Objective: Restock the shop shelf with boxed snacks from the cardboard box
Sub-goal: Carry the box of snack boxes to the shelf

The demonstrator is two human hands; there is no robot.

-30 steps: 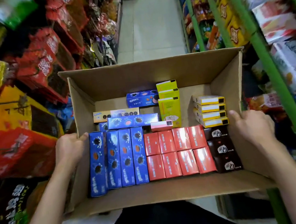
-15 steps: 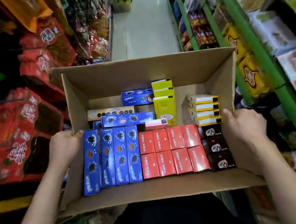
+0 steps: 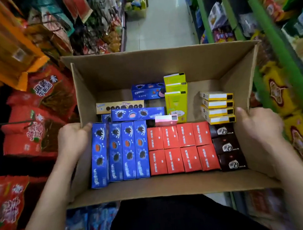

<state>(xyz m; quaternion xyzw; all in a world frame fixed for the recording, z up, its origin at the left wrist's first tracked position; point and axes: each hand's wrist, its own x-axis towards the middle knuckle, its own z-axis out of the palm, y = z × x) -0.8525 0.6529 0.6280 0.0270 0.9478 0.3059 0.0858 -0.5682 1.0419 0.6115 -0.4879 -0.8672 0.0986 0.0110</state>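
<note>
You've got the cardboard box (image 3: 160, 69) up in front of you in the aisle, open top facing you, and both hands are on it: your left hand (image 3: 73, 140) is wrapped over the left wall with the thumb hooked inside the rim, your right hand (image 3: 258, 124) curled over the right wall the same way, so each hand is full of cardboard and nothing else. Inside, the stock sits in tidy rows on the floor of the box: blue cookie boxes (image 3: 121, 151) on the left, red boxes (image 3: 181, 148) in the middle, dark brown boxes (image 3: 227, 146) on the right, with yellow boxes (image 3: 176, 97) standing behind and a stack of slim yellow packs (image 3: 218, 107) by the right wall. Green-framed shelves (image 3: 278, 49) run just beside you on the right, red snack bags (image 3: 36, 127) hang on the left. Judging by the load, this carton is moderately heavy and its walls will flex, so keep the grip low and even. The small cartons look light, stiff and smooth; take one across its long sides, and don't squeeze, the thin card could dent
</note>
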